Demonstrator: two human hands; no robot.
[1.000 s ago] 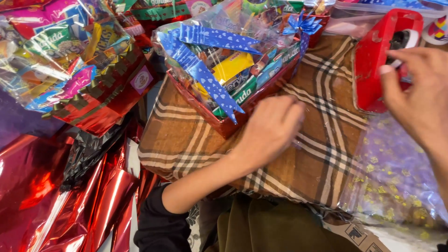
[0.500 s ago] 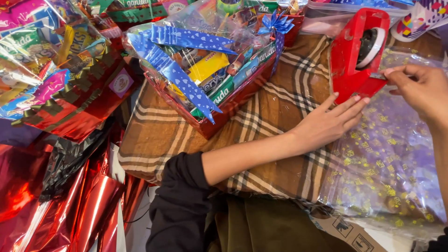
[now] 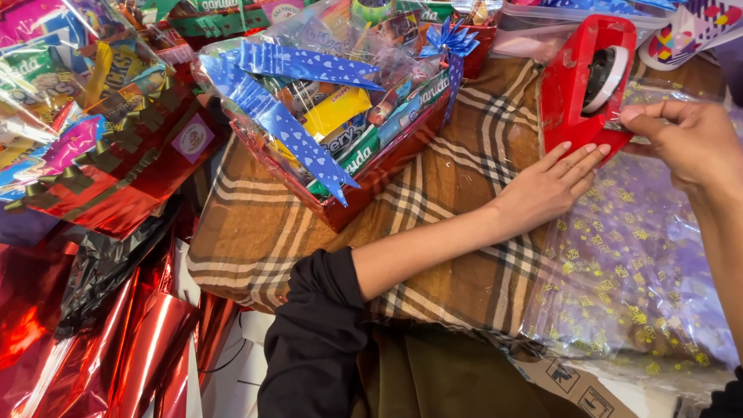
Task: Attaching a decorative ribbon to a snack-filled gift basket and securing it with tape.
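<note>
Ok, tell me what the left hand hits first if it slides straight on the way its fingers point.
The left hand points up and right, and its fingertips already seem to touch the red tape dispenser, so that comes first. Depth is hard to judge.

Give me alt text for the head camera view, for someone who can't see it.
A person's left hand steadies a red tape dispenser while the right hand pulls at its tape, over clear gold-printed cellophane on a brown plaid cloth. A wrapped snack basket with blue ribbon sits behind.
</note>
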